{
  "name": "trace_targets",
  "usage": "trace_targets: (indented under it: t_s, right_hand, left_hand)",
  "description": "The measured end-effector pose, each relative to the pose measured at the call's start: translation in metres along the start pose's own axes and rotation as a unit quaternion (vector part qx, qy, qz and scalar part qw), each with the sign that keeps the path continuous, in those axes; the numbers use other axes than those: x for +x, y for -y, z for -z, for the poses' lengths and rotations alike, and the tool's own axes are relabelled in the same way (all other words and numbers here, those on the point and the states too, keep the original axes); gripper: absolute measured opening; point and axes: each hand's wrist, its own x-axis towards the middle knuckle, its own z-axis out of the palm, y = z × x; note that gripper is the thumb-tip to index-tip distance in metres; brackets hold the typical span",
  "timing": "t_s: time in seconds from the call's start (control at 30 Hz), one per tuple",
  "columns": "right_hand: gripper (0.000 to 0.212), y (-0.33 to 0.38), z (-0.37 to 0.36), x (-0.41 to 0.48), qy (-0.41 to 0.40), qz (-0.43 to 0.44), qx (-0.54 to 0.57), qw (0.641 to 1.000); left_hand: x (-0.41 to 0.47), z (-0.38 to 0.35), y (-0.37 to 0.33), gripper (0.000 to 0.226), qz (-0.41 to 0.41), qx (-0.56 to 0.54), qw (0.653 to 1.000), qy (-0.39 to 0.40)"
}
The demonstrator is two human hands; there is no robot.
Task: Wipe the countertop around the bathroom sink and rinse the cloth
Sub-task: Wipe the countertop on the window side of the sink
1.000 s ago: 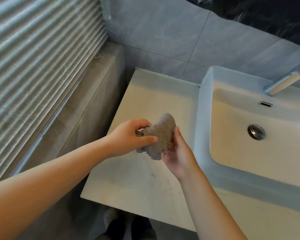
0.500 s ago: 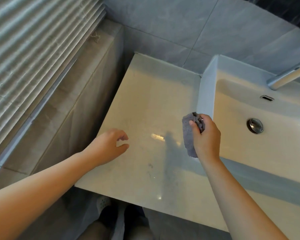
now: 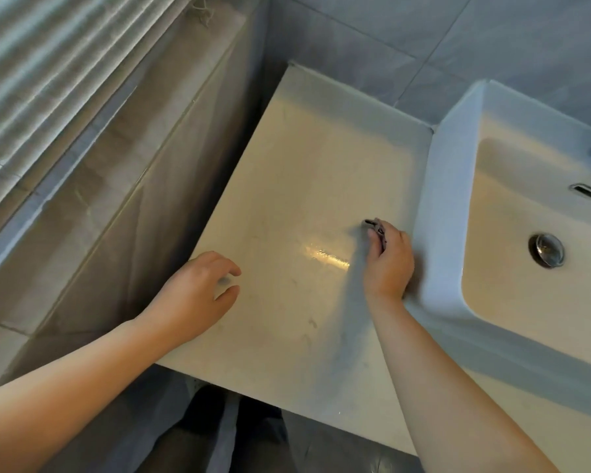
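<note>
No lettering, label, brand mark, number or sign is showing anywhere that can be read: nothing is appearing on the bench (image 3: 287, 186), the sink (image 3: 437, 199), the wall tiles (image 3: 389, 32) or the window blind (image 3: 48, 63)

The countertop (image 3: 287, 199) is a pale, glossy slab with faint smudges and a bright glare streak, running left of the white rectangular sink (image 3: 434, 216), which stands raised on it. The grey cloth (image 3: 376, 228) (only a bunched edge shows) sits on the counter just beside the sink's wall.
</note>
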Motion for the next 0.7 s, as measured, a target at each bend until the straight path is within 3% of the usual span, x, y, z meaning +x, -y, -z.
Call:
trace_targets:
  t_s: [0.23, 0.37, 0.53, 0.7]
  right_hand:
    - [0.024, 0.035, -0.028, -0.035, 0.052, 0.079, 0.080, 0.992]
    - [0.027, 0.053, -0.031, -0.068, 0.121, 0.109, 0.112, 0.980]
    - [0.022, 0.065, -0.012, -0.094, 0.226, 0.067, 0.177, 0.956]
    - [0.020, 0.033, 0.043, -0.072, 0.005, 0.033, 0.125, 0.992]
  left_hand:
    - [0.000, 0.001, 0.007, 0.027, -0.008, -0.001, 1.000, -0.009]
    - [-0.007, 0.005, 0.011, 0.027, -0.020, 0.018, 1.000, -0.006]
    - [-0.020, 0.004, 0.018, 0.028, -0.030, 0.038, 0.999, 0.010]
    - [-0.024, -0.007, 0.012, 0.028, -0.063, 0.040, 0.997, 0.025]
